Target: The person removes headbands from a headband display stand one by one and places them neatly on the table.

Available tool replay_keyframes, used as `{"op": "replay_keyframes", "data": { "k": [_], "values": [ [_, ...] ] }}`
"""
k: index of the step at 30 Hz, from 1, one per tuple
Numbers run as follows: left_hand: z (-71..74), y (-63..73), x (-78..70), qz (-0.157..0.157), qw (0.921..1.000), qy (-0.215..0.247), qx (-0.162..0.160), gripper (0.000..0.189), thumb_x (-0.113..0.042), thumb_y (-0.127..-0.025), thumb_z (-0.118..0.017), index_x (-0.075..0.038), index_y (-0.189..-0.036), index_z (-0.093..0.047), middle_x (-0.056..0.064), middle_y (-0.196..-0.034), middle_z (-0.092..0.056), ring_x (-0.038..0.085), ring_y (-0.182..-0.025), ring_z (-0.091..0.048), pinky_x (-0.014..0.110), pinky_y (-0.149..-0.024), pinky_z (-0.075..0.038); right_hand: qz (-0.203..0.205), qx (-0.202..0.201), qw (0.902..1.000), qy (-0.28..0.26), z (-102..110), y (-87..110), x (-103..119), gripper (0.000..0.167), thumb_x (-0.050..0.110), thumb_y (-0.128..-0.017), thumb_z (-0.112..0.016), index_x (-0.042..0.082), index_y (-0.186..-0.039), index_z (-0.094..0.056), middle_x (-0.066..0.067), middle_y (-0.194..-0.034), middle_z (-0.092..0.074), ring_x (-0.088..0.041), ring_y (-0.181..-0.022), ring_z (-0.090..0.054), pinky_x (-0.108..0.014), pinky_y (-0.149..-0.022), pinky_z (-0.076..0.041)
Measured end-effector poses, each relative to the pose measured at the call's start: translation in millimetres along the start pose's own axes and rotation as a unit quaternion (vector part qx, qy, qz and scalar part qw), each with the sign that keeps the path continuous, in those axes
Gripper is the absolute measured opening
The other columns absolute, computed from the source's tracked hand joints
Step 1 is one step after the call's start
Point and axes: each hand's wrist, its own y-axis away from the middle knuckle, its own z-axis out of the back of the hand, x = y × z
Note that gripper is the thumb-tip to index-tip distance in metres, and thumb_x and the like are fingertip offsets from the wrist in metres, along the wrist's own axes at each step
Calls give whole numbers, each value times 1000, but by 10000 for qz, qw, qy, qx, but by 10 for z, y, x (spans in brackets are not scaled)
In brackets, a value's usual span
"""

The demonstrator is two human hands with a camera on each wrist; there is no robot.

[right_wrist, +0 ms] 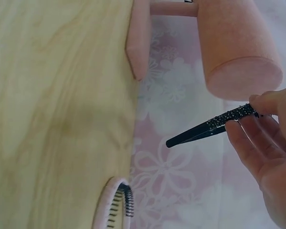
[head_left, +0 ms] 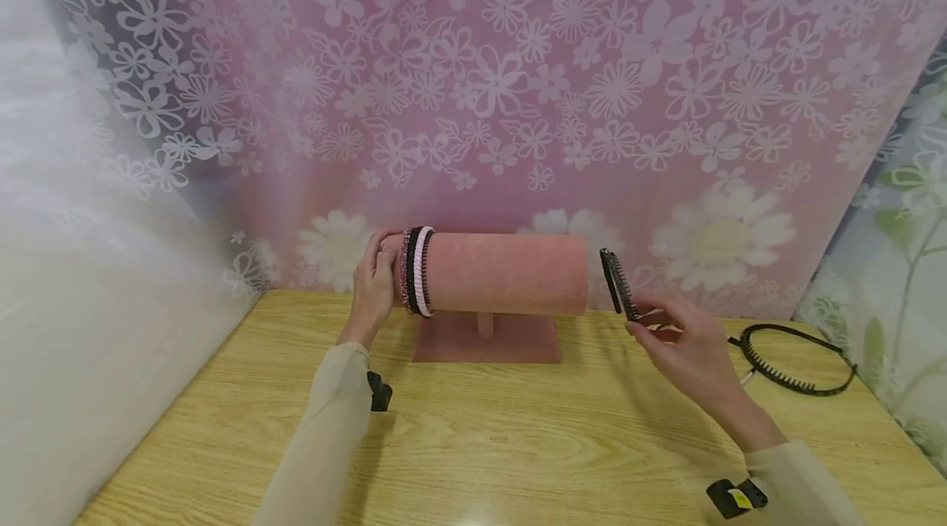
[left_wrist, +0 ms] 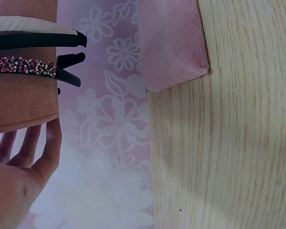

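A pink velvet headband display stand [head_left: 510, 275], a horizontal roll on a post and flat base, stands on the table. Three headbands circle its left part: a white one [head_left: 422, 271], a black one [head_left: 412, 283] and one studded with pink and white beads [left_wrist: 24, 66]. My left hand [head_left: 373, 283] holds the roll's left end, with fingers [left_wrist: 51, 148] against its edge. Off the roll's right end, my right hand [head_left: 684, 345] pinches a black toothed headband [head_left: 620, 283] between thumb and fingers. Dark glittering beads cover part of this headband [right_wrist: 231, 116].
Black toothed headbands [head_left: 799, 386] lie at the table's right side. A pale pink toothed headband [right_wrist: 105, 205] shows in the right wrist view. Behind the wooden table [head_left: 473, 436] hangs a pink flowered curtain [head_left: 473, 99].
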Motion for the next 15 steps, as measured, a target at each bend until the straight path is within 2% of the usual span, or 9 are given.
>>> {"op": "replay_keyframes", "data": {
  "k": [10, 15],
  "values": [
    [5, 7, 10, 5, 10000, 22, 48, 41, -35, -107, -35, -26, -141, -56, 8, -142, -60, 31, -125, -58, 55, -107, -44, 180, 360, 9979, 503, 1, 184, -104, 38, -12, -73, -83, 4, -107, -75, -8, -95, -75, 6, -80, -66, -7, -67, -53],
    [9, 5, 4, 1, 10000, 13, 25, 41, -35, -107, -36, -26, -141, -56, 7, -144, -60, 31, -129, -57, 55, -110, -43, 286, 468, 9973, 480, -26, 241, -138, 40, -14, -72, -83, 4, -106, -75, -7, -93, -74, 4, -79, -66, -8, -65, -53]
  ]
}}
